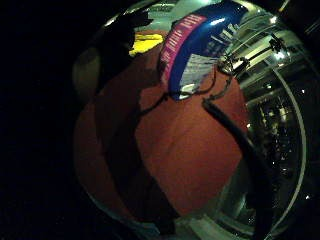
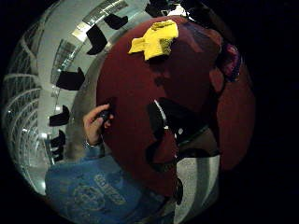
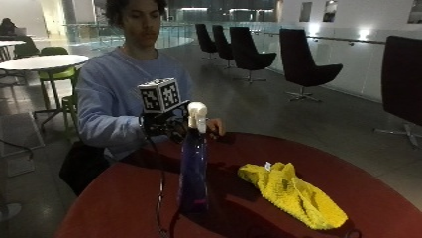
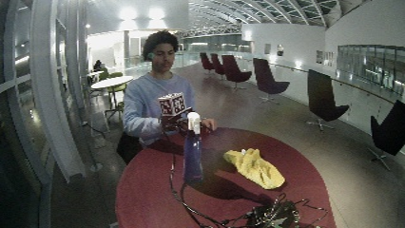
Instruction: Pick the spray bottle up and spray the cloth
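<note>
You are working in dim indoor light: ceiling lamps are glowing far behind the person, and wall lights are flaring above the chairs (image 3: 300, 62). The spray bottle (image 3: 193, 168) is casting a dark shadow across the red table (image 3: 131, 203). Glare is streaking the bottle's label in the palm view, and both palm views are bending strongly toward their edges.
</note>
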